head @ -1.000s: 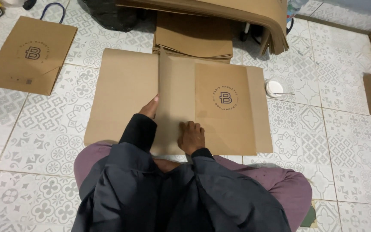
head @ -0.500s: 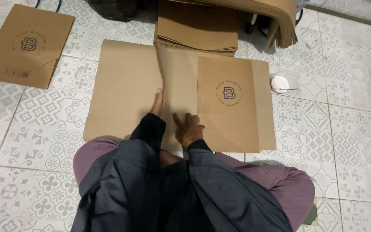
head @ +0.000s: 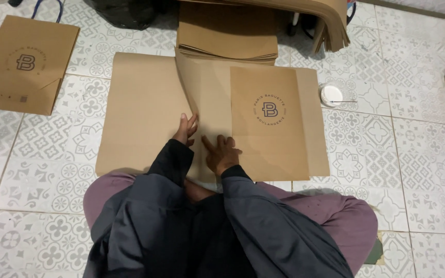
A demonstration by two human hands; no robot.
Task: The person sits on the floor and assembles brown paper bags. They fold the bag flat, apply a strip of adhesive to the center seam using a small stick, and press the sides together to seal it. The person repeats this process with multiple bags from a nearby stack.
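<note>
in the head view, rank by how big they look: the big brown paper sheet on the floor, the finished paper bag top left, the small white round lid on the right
1. brown paper sheet, by far the largest
2. finished paper bag
3. white round lid, the smallest

All lie on the floor at a similar distance, so the order looks safe.

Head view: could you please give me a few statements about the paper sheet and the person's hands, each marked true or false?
1. Both hands rest on the large brown paper sheet. True: the left hand and the right hand press on it near its front edge.
2. The sheet lies on a wooden table. False: it lies on the patterned tile floor.
3. A raised fold of the sheet stands up just beyond the left hand. True.
4. The finished paper bag lies to the right of the sheet. False: it lies to its left.
5. A stack of brown paper sheets lies beyond the sheet. True.
6. The right hand holds the small white lid. False: the lid lies apart, on the floor.
</note>
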